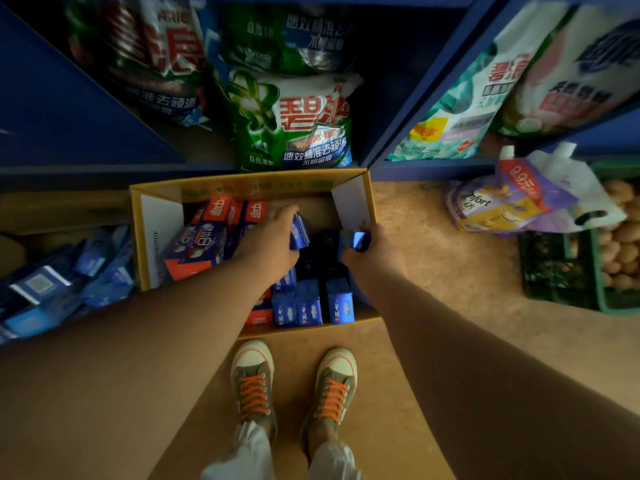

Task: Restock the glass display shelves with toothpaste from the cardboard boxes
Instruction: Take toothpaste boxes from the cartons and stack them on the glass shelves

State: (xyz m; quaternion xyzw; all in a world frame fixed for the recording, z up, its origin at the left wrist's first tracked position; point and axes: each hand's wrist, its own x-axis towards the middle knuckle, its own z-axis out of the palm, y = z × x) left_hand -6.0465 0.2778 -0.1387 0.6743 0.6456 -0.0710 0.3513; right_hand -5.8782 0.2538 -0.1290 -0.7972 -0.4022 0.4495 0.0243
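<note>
I am at the picking step: both arms reach down into the open cardboard box (pixel 249 185) on the floor. My left hand (pixel 273 240) curls round the end of a blue toothpaste carton (pixel 300 233) near the middle of the box. My right hand (pixel 377 258) grips a second blue carton (pixel 360 241) by the box's right wall. Both grips look firm, and each carton is only partly lifted out of the stock.

More blue cartons (pixel 308 306) stand upright along the box's near edge, and red-and-blue cartons (pixel 221 211) lie stacked toward its far left corner, so plenty is left to shelve.

The next move, as I judge it, is to draw both cartons straight up clear of their neighbours and the box's right flap, then carry them to the glass display shelves. Those are not in view, so I would have to turn to find them.

Behind the box, green detergent bags (pixel 294 123) lean in blue shelving (pixel 398 109). To the box's left sits another carton of blue packs (pixel 52 282). To its right lie purple softener pouches (pixel 512 202) and a green crate (pixel 554 271) of what look like potatoes. My shoes (pixel 252 382) stand just before the box; these crowd the floor around my feet.
</note>
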